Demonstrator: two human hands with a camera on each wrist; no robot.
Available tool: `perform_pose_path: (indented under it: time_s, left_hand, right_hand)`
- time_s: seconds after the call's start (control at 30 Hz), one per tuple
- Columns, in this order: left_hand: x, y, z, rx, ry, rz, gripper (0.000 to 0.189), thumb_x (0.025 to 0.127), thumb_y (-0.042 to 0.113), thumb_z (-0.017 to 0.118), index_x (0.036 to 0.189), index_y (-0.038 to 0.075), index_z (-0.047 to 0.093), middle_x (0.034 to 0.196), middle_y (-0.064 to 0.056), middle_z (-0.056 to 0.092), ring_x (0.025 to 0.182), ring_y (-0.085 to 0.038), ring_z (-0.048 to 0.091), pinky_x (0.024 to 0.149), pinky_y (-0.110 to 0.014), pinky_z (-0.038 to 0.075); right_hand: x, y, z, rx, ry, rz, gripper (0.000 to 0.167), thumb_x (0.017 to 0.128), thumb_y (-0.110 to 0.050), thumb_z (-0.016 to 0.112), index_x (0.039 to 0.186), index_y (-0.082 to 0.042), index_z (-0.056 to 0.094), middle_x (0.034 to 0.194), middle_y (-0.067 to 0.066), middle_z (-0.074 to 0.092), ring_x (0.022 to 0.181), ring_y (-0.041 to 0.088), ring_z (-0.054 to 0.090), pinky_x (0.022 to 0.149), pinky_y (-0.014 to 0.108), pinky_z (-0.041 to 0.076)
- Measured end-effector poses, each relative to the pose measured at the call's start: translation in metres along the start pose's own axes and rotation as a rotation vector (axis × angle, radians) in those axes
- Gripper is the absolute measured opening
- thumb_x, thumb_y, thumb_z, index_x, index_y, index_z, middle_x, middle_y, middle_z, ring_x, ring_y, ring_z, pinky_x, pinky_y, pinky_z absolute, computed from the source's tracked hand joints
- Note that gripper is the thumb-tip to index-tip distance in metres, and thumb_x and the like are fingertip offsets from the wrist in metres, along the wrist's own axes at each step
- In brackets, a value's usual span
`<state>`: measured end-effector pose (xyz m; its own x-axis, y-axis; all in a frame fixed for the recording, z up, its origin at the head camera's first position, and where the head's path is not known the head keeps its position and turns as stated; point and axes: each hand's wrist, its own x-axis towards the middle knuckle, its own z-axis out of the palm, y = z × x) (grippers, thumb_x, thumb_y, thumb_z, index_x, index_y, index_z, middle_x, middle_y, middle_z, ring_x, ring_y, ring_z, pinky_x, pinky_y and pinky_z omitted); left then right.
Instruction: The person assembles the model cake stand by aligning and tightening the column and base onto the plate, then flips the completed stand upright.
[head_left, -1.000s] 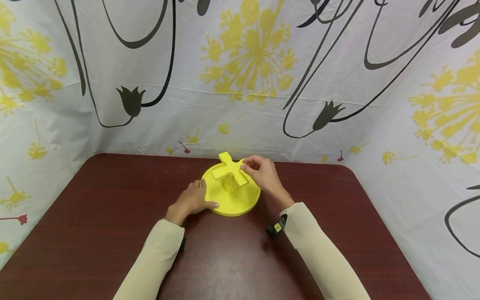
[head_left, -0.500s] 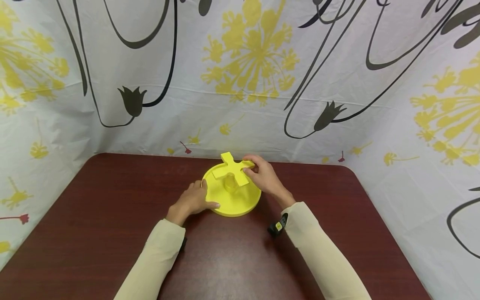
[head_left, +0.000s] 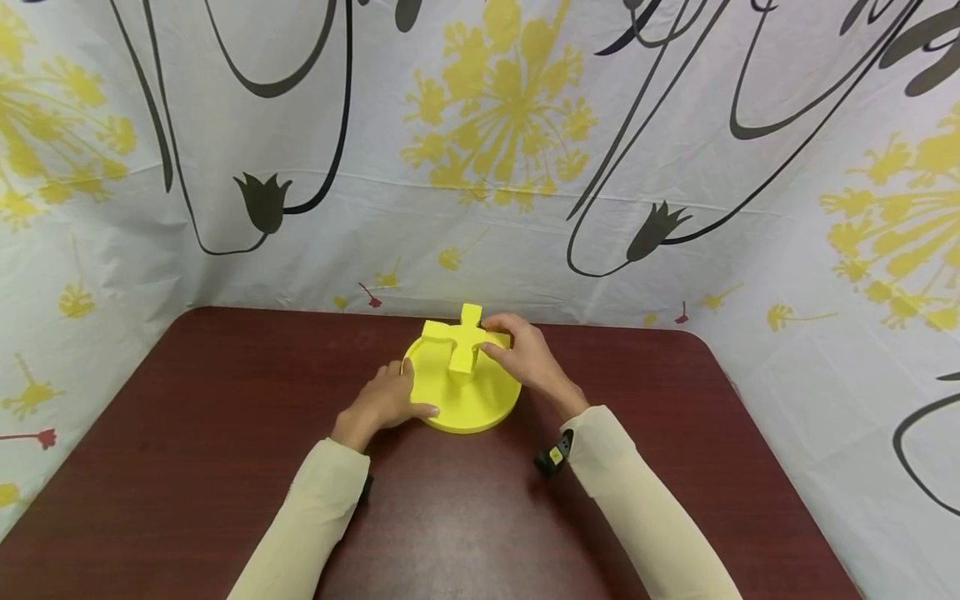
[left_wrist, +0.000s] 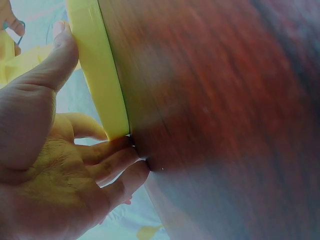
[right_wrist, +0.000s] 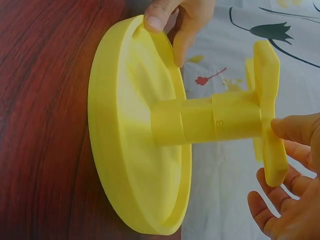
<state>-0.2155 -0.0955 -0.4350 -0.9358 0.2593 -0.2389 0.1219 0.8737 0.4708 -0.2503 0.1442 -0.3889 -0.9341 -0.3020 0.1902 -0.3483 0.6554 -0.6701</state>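
Note:
A yellow round base (head_left: 480,400) with a raised rim lies on the table. A post (right_wrist: 167,122) rises from its centre. Above it is a yellow cross-shaped handle (head_left: 466,337), its thick stem (right_wrist: 240,117) in line with the post; a number on the stem looks like a 3. My right hand (head_left: 528,350) pinches one arm of the handle between thumb and fingers. My left hand (head_left: 384,396) holds the base at its left side, thumb over the rim. In the left wrist view, the left hand's (left_wrist: 55,170) fingertips reach down to the tabletop.
The dark red wooden table (head_left: 225,433) extends around the base. A white curtain (head_left: 315,250) with yellow and dark flower prints hangs behind and at both sides. A black wrist strap (head_left: 555,454) sits at the right cuff.
The cross-shaped handle has turned in my right hand and come level over the post, which it hides in the head view. My left hand stays on the base.

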Motion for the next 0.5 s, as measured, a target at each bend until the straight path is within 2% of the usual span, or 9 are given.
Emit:
perform_pose_path:
  time_s: [0.17, 0.5]
  left_hand:
    - [0.002, 0.0, 0.001, 0.001, -0.006, -0.004, 0.106, 0.087, 0.049, 0.073, 0.153, -0.012, 0.017, 0.152, -0.031, 0.03, 0.139, -0.044, 0.032, 0.109, -0.054, 0.036]
    - [0.002, -0.001, 0.001, 0.002, -0.003, 0.006, 0.105, 0.087, 0.049, 0.072, 0.153, -0.012, 0.018, 0.152, -0.031, 0.031, 0.139, -0.044, 0.033, 0.11, -0.054, 0.035]
  right_hand:
    - [-0.001, -0.003, 0.005, 0.007, 0.028, -0.011, 0.031, 0.09, -0.018, 0.074, 0.118, -0.006, 0.067, 0.117, 0.01, 0.066, 0.113, 0.026, 0.063, 0.101, 0.04, 0.048]
    - [-0.004, -0.01, 0.017, -0.024, 0.108, 0.03, 0.026, 0.087, -0.021, 0.077, 0.104, -0.008, 0.062, 0.104, 0.008, 0.064, 0.099, 0.025, 0.06, 0.092, 0.04, 0.05]
